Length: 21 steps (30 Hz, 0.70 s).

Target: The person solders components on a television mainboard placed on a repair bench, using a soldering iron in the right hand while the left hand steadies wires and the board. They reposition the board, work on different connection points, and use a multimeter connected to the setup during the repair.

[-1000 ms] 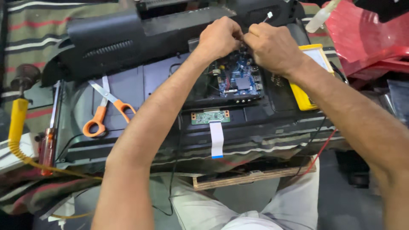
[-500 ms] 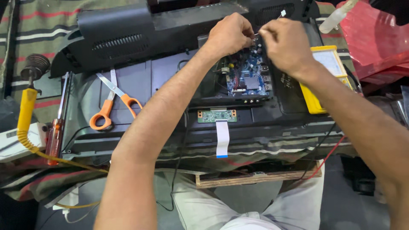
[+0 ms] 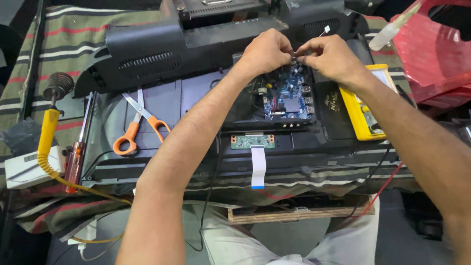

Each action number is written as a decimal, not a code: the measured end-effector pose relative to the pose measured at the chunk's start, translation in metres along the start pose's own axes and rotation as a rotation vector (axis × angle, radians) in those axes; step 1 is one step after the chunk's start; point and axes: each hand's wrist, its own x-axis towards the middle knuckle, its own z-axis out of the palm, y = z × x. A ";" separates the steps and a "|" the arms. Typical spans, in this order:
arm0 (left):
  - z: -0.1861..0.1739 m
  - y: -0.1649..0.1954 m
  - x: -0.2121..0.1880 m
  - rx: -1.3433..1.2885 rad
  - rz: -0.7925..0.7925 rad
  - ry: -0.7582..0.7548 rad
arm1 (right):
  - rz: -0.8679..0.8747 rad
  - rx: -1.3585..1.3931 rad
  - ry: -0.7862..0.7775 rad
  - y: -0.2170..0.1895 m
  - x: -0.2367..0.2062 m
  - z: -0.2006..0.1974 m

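A flat television lies face down with its back opened. My left hand and my right hand meet just above the blue circuit board, fingertips pinched together on something small, likely a thin wire, that I cannot make out. A thin white-tipped wire sticks up behind my right hand. Below the board sit a small green board and a white ribbon cable.
Orange-handled scissors lie on the panel at left. A yellow soldering iron and a red screwdriver rest at the left edge. A yellow multimeter is at right, red plastic chair beyond. A black back cover lies behind.
The camera view has shifted slightly; both hands stay pinched together above the blue board, in nearly the same spot.
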 end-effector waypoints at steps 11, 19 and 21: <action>0.004 -0.012 0.012 -0.049 0.065 0.005 | 0.031 -0.136 0.116 -0.017 -0.009 0.000; 0.005 -0.013 0.011 -0.059 0.076 0.042 | -0.024 -0.178 0.182 -0.033 -0.012 0.007; 0.005 -0.012 0.012 -0.041 0.062 0.037 | -0.016 -0.187 0.190 -0.036 -0.010 0.011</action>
